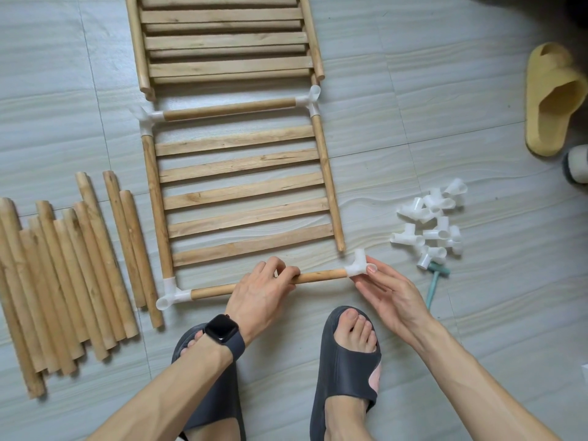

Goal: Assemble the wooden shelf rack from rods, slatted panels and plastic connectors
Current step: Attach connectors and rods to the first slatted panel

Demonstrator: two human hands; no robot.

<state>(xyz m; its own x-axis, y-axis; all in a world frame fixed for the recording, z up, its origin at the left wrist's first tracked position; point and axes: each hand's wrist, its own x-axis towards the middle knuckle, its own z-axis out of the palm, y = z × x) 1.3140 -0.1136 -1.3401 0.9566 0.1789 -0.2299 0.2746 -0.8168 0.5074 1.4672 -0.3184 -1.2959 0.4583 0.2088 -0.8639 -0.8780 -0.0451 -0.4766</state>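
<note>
Currently left hand curls round front rod; right hand pinches corner connector. Risk: a tilted socket could miss the side rod end and jam.

Slatted panels cut off at floor's far edge, loose rods cut at left edge, white-and-dark object cropped at right edge, kind unclear, near rod hidden mid-length under left hand, corner connector partly covered by right hand.

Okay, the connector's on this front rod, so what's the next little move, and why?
Probably push the corner connector your right hand pinches onto the panel's right side rod: its free end sits just short of the open socket, while your left hand grips the front rod.
</note>
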